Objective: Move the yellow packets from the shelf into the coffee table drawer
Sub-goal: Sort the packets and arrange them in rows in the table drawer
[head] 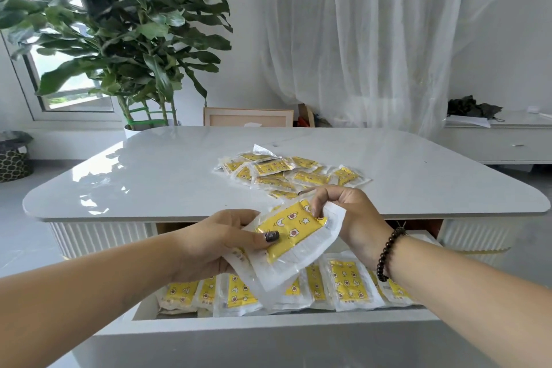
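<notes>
Packet: left hand gripped it, right hand pinched its top, over drawer, probably for stowing. Pile waited on bench.

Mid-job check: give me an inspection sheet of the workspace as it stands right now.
Surface: white glossy coffee table top, bare apart from one pile.
Job's things: loose pile of yellow packets on the table top; more packets lying in a row in the open drawer; a small stack of held packets above the drawer.
Clutter: nothing seen.
Grippers: left hand holds the stack from below, thumb on top; right hand pinches its upper edge.
Cables: nothing seen.
Surroundings: potted plant, sheer curtain, picture frame, basket, low sideboard.
</notes>
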